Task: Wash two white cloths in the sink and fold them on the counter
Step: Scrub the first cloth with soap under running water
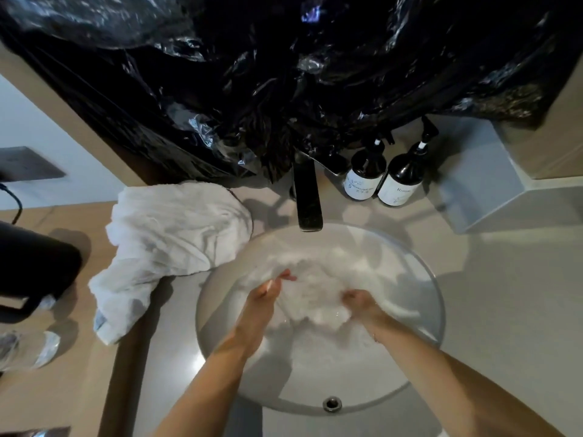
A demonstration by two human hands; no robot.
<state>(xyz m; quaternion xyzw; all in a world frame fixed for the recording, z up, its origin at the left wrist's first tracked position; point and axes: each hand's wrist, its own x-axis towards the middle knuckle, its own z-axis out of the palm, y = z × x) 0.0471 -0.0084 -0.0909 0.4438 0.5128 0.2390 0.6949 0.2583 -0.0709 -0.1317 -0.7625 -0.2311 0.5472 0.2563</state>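
Observation:
A wet white cloth [312,294] lies bunched in the round white sink [419,279], in water. My left hand [268,290] grips its left side and my right hand [359,302] grips its right side; both are partly under the water. A second white cloth [167,238] lies crumpled on the beige counter [504,294] left of the sink, one end trailing toward the front.
A dark faucet [307,200] reaches over the sink's back rim. Two dark pump bottles [383,175] stand behind it on the right. Black plastic sheeting [284,74] covers the wall above. A black kettle [34,266] and crumpled clear plastic [31,348] sit at far left.

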